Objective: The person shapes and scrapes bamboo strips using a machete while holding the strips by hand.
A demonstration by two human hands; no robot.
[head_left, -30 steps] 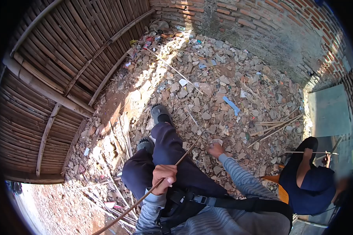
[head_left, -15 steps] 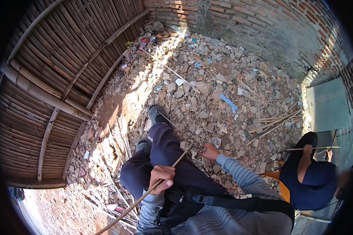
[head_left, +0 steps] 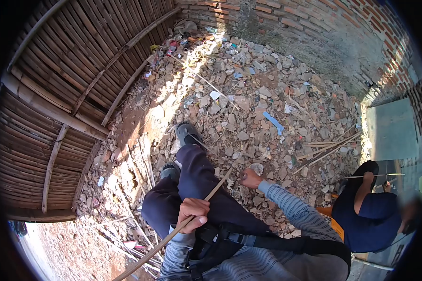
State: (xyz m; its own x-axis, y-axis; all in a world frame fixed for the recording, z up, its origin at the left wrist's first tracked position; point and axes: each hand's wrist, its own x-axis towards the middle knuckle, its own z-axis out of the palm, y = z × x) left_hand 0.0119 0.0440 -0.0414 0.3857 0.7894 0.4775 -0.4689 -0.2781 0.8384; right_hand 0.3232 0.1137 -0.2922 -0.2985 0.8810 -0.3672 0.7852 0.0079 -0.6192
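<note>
My left hand [head_left: 193, 215] is closed around a long bamboo strip [head_left: 162, 244], which slants across my thigh from the lower left up towards my right hand. The strip's upper end lies just left of my right hand [head_left: 251, 178], with a small gap visible between them. My right hand is curled closed above the rubble; whatever its fingers hold, if anything, is too small to make out. Below the strip are my dark trousers [head_left: 197, 175].
Broken stone and brick rubble [head_left: 248, 122] covers the ground. A woven bamboo wall [head_left: 42, 140] stands left, a brick wall [head_left: 309, 37] behind. Loose bamboo strips [head_left: 328, 152] lie at right, near a seated person [head_left: 370, 215] with a thin strip [head_left: 380, 175]. A blue scrap [head_left: 273, 122] lies ahead.
The bamboo strip in my left hand looks slightly turned, showing a broader, paler face. My right hand has barely shifted. The person at right has moved a hand and strip.
</note>
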